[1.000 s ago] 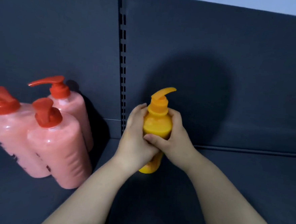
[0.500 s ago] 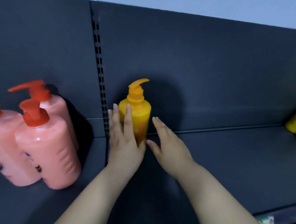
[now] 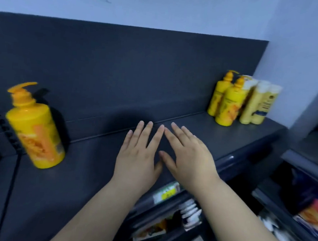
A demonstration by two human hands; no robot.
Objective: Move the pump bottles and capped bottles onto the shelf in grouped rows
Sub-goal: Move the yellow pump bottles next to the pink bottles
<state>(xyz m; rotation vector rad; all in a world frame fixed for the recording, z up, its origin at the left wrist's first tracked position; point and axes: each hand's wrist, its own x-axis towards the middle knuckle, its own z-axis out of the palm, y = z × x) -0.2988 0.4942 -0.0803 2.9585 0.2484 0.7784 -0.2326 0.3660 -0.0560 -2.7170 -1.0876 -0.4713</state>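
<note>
Both grips were released: the left hand (image 3: 138,156) and right hand (image 3: 187,156) hovered flat over the shelf (image 3: 94,172). One pump bottle (image 3: 35,128) stood at nine o'clock. Likely left to move, two more pump bottles (image 3: 228,102) and the capped bottles (image 3: 259,104) clustered at two o'clock.

Dim bluish light; motion blur; edges warped.

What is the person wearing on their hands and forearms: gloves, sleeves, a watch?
Nothing certain. The left hand and right hand are ungloved; both forearms are bare to the frame's edge, with no sleeves, watch or bracelet. A pale spot on a right finger may be a ring or glare; too blurred to tell.
</note>
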